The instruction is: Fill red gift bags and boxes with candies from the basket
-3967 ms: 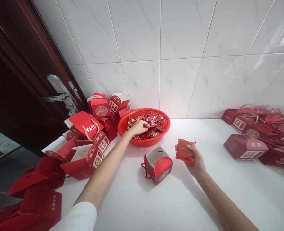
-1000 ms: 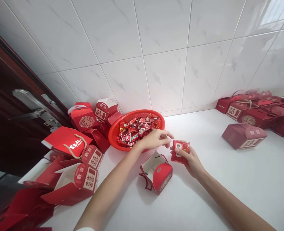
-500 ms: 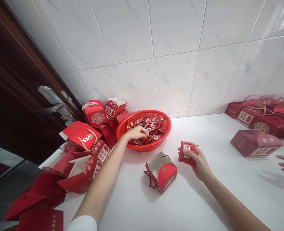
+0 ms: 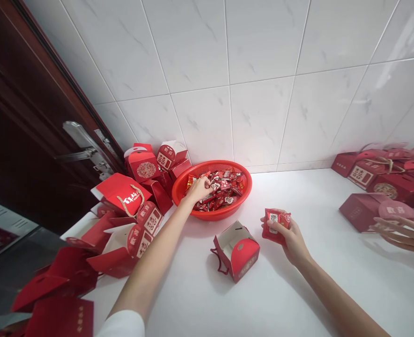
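My left hand [image 4: 200, 188] is over the red plastic basket [image 4: 212, 216], fingers curled and pinched on a small red wrapped candy; the fingertips partly hide it. Several more wrapped candies [image 4: 224, 187] fill the basket around it. In my right hand [image 4: 287, 236], closed fingers and thumb hold red candy packets [image 4: 272, 229] above the white table. Between my arms stands a red gift box [image 4: 244, 257], its top open, showing a pale inside, with a dark red cord handle hanging at its left side.
Several open red boxes [image 4: 114, 264] crowd the left, beside a dark door [image 4: 24, 117] with a metal handle. At the right, another person's hand [image 4: 409, 234] reaches to a closed red box [image 4: 363, 213]. More boxes [image 4: 396, 187] are piled behind it. A tiled wall [image 4: 259, 117] borders the table.
My left hand has shifted slightly up and back within the basket. The other person's hand has come in from the right to the closed box. My right hand keeps its packets.
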Demonstrator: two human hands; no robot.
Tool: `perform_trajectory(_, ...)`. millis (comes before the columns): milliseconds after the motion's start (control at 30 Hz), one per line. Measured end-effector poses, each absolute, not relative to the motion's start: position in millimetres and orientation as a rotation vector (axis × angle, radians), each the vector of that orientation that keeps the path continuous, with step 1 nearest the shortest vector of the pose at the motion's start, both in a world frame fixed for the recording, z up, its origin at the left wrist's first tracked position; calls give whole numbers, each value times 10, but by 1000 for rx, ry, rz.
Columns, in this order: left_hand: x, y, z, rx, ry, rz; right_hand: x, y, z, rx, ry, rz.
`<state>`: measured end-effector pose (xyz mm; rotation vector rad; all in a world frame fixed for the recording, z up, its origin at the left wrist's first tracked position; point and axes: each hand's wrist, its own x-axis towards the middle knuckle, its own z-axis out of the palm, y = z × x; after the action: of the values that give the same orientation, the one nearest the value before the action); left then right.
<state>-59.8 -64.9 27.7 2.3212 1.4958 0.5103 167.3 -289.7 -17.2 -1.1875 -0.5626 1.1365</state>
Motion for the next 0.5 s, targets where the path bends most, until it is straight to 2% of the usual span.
perform_trajectory(500, -551, -696, 239, 2400, 1442, 347, 1680, -2904, -253, -1237, -657, 1132)
